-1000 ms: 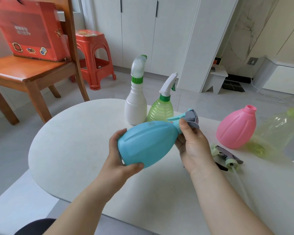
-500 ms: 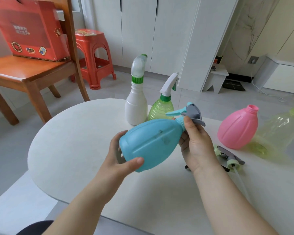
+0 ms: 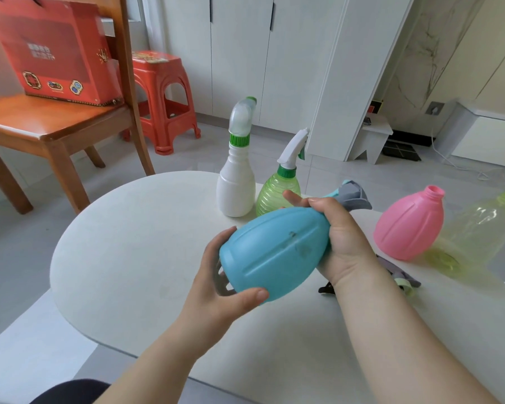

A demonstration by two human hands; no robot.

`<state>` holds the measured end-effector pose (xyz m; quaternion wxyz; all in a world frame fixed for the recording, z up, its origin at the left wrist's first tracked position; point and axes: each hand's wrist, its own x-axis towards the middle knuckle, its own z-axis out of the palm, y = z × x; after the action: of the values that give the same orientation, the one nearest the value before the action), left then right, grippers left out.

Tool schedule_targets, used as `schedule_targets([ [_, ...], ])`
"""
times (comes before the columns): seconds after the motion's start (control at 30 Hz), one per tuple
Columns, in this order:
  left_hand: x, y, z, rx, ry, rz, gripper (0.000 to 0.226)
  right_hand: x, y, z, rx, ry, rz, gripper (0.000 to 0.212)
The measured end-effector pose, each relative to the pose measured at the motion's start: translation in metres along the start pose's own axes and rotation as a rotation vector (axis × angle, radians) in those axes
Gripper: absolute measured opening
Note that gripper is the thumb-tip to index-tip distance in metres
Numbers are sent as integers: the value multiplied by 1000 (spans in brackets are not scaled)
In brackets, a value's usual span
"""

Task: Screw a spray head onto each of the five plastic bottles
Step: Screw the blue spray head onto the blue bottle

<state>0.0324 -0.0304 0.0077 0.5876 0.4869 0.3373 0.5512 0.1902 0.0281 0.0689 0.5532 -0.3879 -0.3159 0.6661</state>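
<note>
I hold a blue bottle (image 3: 274, 252) tilted above the white table (image 3: 134, 252). My left hand (image 3: 222, 290) cups its base. My right hand (image 3: 338, 237) wraps the neck, just below the grey and teal spray head (image 3: 352, 195) on its top. A white bottle (image 3: 236, 182) and a small green bottle (image 3: 277, 191) stand behind, each with a spray head on. At the right a pink bottle (image 3: 408, 225) stands with a bare neck, and a clear yellow-green bottle (image 3: 475, 231) leans beside it. A loose spray head (image 3: 403, 278) lies on the table, partly hidden by my right wrist.
Beyond the table's left edge stand a wooden chair (image 3: 56, 123) with a red box (image 3: 56, 48) on its seat and a red plastic stool (image 3: 161, 91). White cabinets (image 3: 245, 53) line the back wall. A small dark object (image 3: 325, 288) lies by my right wrist.
My right hand has shifted from the spray head down over the bottle's neck, fingers now across the top. The blue bottle has turned in my left hand and the spray head points farther right.
</note>
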Motion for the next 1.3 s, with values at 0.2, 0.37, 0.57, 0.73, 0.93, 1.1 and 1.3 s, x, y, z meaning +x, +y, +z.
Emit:
schedule_targets([
  [0.2,-3,-3,0,75,14,38,73,2,8,1,-61,162,-1,38],
  [0.37,3,1,-3,-277,-158,-239,90,0,-6,4,-49,-133,-61,17],
  [0.57,-1,-3,7,-216,-22,-138,80,1,-6,6,-93,-48,-127,30],
  [0.73,-5,-7,6,-60,76,-44,73,2,4,3,-204,143,-127,45],
  [0.93,-2,-9,4,156,27,80,76,-6,-15,-8,-447,52,-13,23],
  [1.1,6,-19,2,594,-11,59,80,-9,-50,-21,-639,142,-157,26],
  [1.3,15,-47,-3,1326,-18,-12,64,20,-71,-38,-865,365,-436,26],
])
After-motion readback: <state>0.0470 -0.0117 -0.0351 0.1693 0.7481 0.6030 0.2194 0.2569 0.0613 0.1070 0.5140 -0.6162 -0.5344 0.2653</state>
